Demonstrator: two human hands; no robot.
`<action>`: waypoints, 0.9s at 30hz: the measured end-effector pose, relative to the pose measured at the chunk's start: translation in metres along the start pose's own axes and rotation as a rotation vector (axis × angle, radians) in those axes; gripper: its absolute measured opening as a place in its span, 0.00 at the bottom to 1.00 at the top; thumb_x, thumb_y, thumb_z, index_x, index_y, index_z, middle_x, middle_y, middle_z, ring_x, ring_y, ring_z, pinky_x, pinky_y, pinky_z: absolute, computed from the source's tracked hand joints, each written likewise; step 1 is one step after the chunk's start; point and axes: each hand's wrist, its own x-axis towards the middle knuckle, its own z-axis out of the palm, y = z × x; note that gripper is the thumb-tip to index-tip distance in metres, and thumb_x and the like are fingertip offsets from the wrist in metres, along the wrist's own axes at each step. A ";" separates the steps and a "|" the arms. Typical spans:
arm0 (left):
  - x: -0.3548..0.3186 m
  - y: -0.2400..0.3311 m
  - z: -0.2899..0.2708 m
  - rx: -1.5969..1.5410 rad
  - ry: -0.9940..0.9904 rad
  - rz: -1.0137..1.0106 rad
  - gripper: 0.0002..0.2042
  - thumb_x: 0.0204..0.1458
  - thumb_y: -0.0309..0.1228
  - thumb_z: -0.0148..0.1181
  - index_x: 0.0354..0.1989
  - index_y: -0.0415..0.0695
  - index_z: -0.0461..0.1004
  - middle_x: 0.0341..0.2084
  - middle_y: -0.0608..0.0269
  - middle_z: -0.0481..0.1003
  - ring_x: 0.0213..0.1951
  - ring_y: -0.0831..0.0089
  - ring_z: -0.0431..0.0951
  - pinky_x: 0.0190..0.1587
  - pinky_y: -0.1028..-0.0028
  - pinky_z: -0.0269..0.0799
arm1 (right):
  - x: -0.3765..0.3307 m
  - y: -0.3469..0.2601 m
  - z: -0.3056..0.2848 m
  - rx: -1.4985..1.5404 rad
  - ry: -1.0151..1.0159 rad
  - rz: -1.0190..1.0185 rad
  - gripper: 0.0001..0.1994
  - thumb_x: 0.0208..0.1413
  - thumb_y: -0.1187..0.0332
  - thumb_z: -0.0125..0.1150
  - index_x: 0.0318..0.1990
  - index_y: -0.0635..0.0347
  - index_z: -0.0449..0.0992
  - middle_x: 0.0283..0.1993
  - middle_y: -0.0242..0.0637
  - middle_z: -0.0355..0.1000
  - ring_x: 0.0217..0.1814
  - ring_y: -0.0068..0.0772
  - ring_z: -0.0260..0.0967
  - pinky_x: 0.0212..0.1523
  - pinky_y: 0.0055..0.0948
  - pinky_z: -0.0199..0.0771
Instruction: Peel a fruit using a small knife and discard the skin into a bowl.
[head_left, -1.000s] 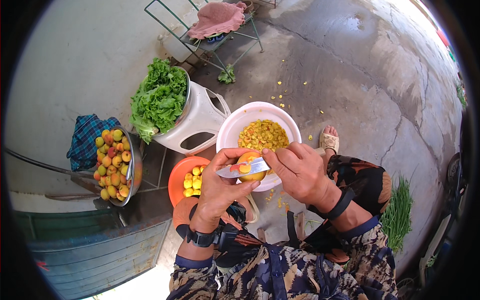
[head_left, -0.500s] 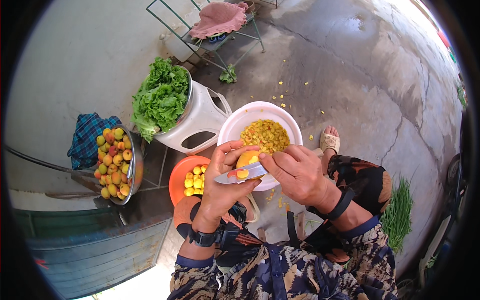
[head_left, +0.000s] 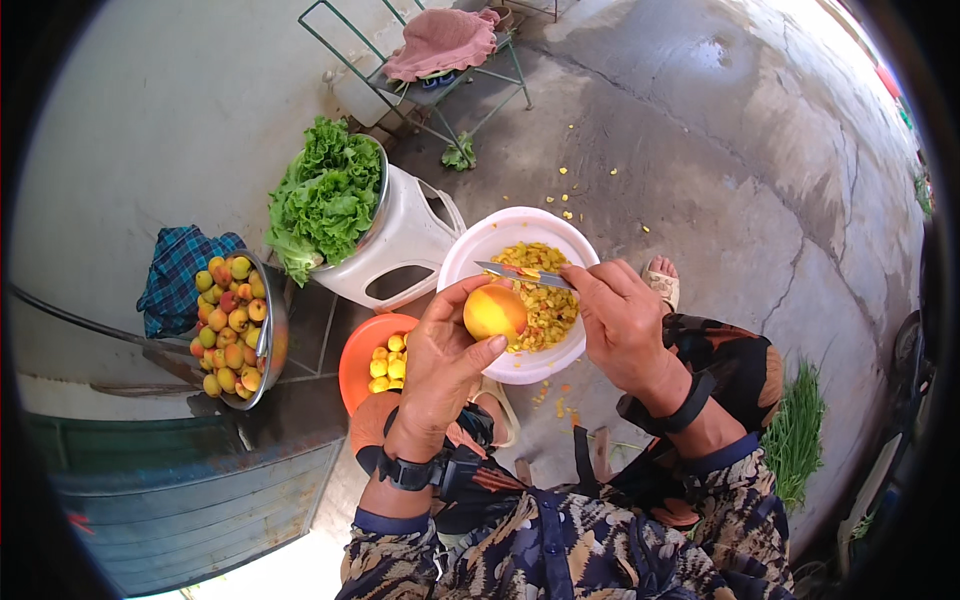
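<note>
My left hand (head_left: pixel 450 345) cups a yellow-orange peach (head_left: pixel 495 312) with a reddish blush, its fingers wrapped behind it. In my right hand (head_left: pixel 622 325) is a knife (head_left: pixel 525 273), gripped by the handle, its blade pointing left just above the fruit. Bits of peel cling to the blade, which is apart from the peach. Both hands are over the near side of a white-pink basin (head_left: pixel 460 245), where a heap of yellow peelings (head_left: pixel 548 318) lies. By my left forearm an orange basin (head_left: pixel 352 372) holds several peeled yellow fruits (head_left: pixel 388 368).
A metal bowl (head_left: pixel 277 345) of unpeeled peaches (head_left: pixel 230 325) stands at the left beside a blue checked cloth (head_left: pixel 180 275). Lettuce (head_left: pixel 325 195) fills a bowl on a white stool (head_left: pixel 415 215). A pink hat (head_left: pixel 445 42) rests on a metal-framed chair (head_left: pixel 425 92). Long green stalks (head_left: pixel 797 430) lie at the right.
The knife has lifted off the peach and swung up and right, its tip now over the peelings. My left hand has turned the peach so its blushed side shows.
</note>
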 end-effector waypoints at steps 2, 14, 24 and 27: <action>0.002 0.003 -0.001 -0.091 0.040 -0.021 0.31 0.56 0.20 0.65 0.67 0.33 0.58 0.60 0.43 0.70 0.64 0.57 0.71 0.66 0.60 0.70 | 0.000 -0.003 0.004 0.076 0.021 0.101 0.18 0.46 0.81 0.61 0.48 0.69 0.79 0.35 0.43 0.74 0.36 0.46 0.75 0.35 0.39 0.77; 0.015 -0.008 -0.004 -0.497 0.023 -0.119 0.28 0.68 0.45 0.50 0.64 0.32 0.62 0.59 0.41 0.71 0.60 0.54 0.74 0.65 0.58 0.72 | -0.001 -0.014 0.004 -0.005 -0.042 -0.336 0.30 0.42 0.72 0.61 0.58 0.73 0.75 0.42 0.42 0.72 0.39 0.39 0.72 0.35 0.35 0.73; 0.015 -0.011 0.001 -0.541 0.103 -0.211 0.26 0.66 0.43 0.55 0.63 0.34 0.64 0.58 0.45 0.72 0.58 0.57 0.75 0.59 0.59 0.78 | 0.000 -0.012 0.003 -0.078 -0.036 -0.342 0.29 0.45 0.71 0.59 0.58 0.74 0.75 0.44 0.43 0.72 0.41 0.40 0.72 0.35 0.35 0.73; 0.015 -0.016 -0.003 -0.536 0.037 -0.191 0.25 0.66 0.43 0.55 0.62 0.36 0.66 0.56 0.48 0.73 0.57 0.57 0.76 0.58 0.60 0.79 | 0.003 -0.012 0.002 -0.075 -0.035 -0.335 0.29 0.44 0.71 0.59 0.59 0.73 0.75 0.44 0.43 0.72 0.41 0.40 0.72 0.35 0.35 0.73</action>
